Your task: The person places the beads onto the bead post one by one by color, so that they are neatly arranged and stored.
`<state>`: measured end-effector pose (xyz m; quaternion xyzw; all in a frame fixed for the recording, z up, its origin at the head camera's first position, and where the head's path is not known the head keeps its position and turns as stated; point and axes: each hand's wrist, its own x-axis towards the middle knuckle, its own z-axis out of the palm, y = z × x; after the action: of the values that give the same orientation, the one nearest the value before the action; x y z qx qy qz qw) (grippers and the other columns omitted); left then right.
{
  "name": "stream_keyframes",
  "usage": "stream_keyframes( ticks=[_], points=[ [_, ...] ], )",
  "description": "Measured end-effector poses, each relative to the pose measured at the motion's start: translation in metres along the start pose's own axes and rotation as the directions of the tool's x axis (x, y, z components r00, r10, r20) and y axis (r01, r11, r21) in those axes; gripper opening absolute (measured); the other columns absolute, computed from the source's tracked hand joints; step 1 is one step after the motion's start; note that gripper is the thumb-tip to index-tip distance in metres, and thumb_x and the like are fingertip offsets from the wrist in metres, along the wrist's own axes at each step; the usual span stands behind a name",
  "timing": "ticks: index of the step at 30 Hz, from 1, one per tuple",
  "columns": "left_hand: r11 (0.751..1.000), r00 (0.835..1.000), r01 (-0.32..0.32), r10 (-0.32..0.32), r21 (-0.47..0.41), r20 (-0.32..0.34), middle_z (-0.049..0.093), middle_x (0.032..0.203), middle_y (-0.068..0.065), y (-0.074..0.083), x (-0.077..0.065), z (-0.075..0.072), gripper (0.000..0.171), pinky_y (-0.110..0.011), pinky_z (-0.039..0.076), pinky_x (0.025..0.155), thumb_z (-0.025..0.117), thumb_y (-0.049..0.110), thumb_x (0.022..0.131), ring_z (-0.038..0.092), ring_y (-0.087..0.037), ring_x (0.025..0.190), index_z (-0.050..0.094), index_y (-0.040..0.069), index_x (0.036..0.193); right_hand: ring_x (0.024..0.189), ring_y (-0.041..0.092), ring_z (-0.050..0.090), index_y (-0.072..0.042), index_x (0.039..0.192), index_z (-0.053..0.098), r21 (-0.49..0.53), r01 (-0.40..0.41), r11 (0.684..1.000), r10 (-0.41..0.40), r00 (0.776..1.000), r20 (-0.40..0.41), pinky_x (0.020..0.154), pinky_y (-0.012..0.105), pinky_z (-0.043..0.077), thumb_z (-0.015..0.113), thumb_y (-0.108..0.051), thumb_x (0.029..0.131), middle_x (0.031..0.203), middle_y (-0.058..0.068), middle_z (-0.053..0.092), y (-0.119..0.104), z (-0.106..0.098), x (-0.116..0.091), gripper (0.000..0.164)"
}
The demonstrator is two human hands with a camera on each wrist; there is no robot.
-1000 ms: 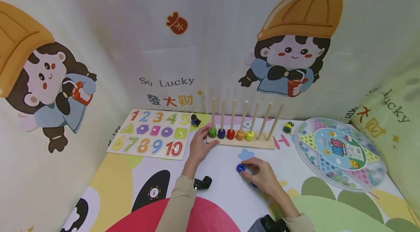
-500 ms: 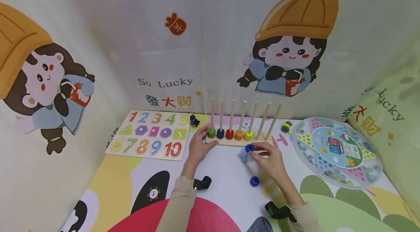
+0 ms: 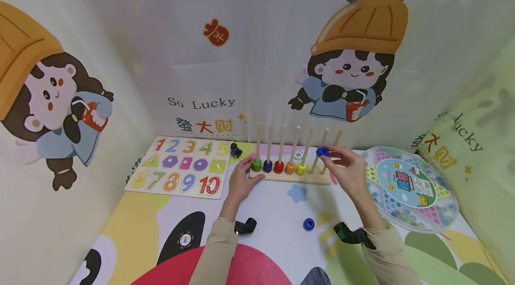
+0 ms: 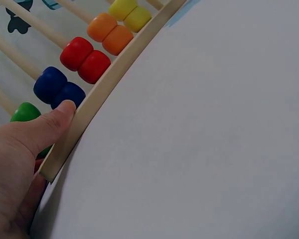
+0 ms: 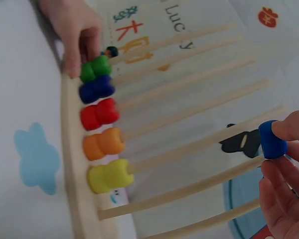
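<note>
My left hand (image 3: 240,182) grips the left end of a wooden peg rack (image 3: 289,178), its thumb along the front edge. Pairs of beads sit low on the pegs: green (image 3: 256,165), dark blue (image 4: 51,85), red (image 3: 279,167), orange (image 5: 104,144) and yellow (image 3: 301,168). The two rightmost pegs are bare. My right hand (image 3: 350,173) pinches a blue bead (image 5: 272,140) between thumb and fingers, right at the tip of the second peg from the right. Another blue bead (image 3: 309,224) lies on the table in front of the rack.
Left of the rack lies a number puzzle board (image 3: 175,168), with a small dark figure (image 3: 235,150) at its upper right corner. A round clear game case (image 3: 412,189) lies at the right, partly behind my right hand. A printed curtain (image 3: 265,52) hangs behind the table.
My right hand has carried the blue bead up and away from the table front to the rack's right pegs. The other blue bead has come into full view. My left hand keeps its grip.
</note>
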<state>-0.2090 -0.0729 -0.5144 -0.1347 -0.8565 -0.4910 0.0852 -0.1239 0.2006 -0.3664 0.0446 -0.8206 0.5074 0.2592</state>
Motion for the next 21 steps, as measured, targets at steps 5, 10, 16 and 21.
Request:
stream_keyframes(
  ticks=[5, 10, 16, 21],
  points=[
    [1.000, 1.000, -0.002, 0.002, 0.002, -0.002, 0.050, 0.143, -0.017, -0.001, -0.001, -0.002, 0.066, -0.039, 0.051, 0.099, 0.084, 0.024, 0.079, 0.050, -0.033, 0.127, 0.058, -0.007, 0.131, 0.086, -0.005, 0.060, 0.007, 0.113, 0.070, -0.010, 0.024, 1.000, -0.025, 0.998, -0.064, 0.075, 0.008, 0.051, 0.075, 0.001, 0.085, 0.107, 0.021, 0.068, 0.004, -0.003, 0.015, 0.029],
    [1.000, 1.000, 0.006, -0.006, 0.011, 0.000, 0.050, 0.144, -0.015, -0.003, 0.000, 0.000, 0.067, -0.037, 0.051, 0.100, 0.084, 0.025, 0.079, 0.050, -0.032, 0.127, 0.058, -0.007, 0.131, 0.087, -0.001, 0.062, 0.004, 0.113, 0.071, -0.012, 0.076, 0.997, -0.077, 0.987, -0.144, 0.076, 0.012, 0.052, 0.075, -0.005, 0.087, 0.107, 0.018, 0.069, -0.006, -0.005, 0.029, 0.028],
    [1.000, 1.000, 0.007, -0.007, 0.029, 0.001, 0.050, 0.143, -0.014, -0.004, 0.000, 0.002, 0.067, -0.037, 0.051, 0.100, 0.085, 0.026, 0.079, 0.050, -0.032, 0.127, 0.058, -0.007, 0.131, 0.088, -0.001, 0.061, 0.003, 0.113, 0.071, -0.046, 0.052, 0.998, -0.060, 0.983, -0.171, 0.078, 0.012, 0.051, 0.074, -0.009, 0.088, 0.108, 0.016, 0.069, -0.012, -0.003, 0.041, 0.028],
    [1.000, 1.000, 0.001, -0.001, 0.022, 0.001, 0.050, 0.144, -0.014, -0.002, 0.001, 0.002, 0.067, -0.037, 0.050, 0.101, 0.084, 0.026, 0.079, 0.050, -0.032, 0.128, 0.058, -0.007, 0.131, 0.085, -0.003, 0.058, 0.003, 0.113, 0.071, -0.090, 0.018, 0.996, -0.033, 0.987, -0.160, 0.075, 0.008, 0.049, 0.074, -0.010, 0.089, 0.109, 0.016, 0.068, -0.015, -0.002, 0.045, 0.028]
  ],
)
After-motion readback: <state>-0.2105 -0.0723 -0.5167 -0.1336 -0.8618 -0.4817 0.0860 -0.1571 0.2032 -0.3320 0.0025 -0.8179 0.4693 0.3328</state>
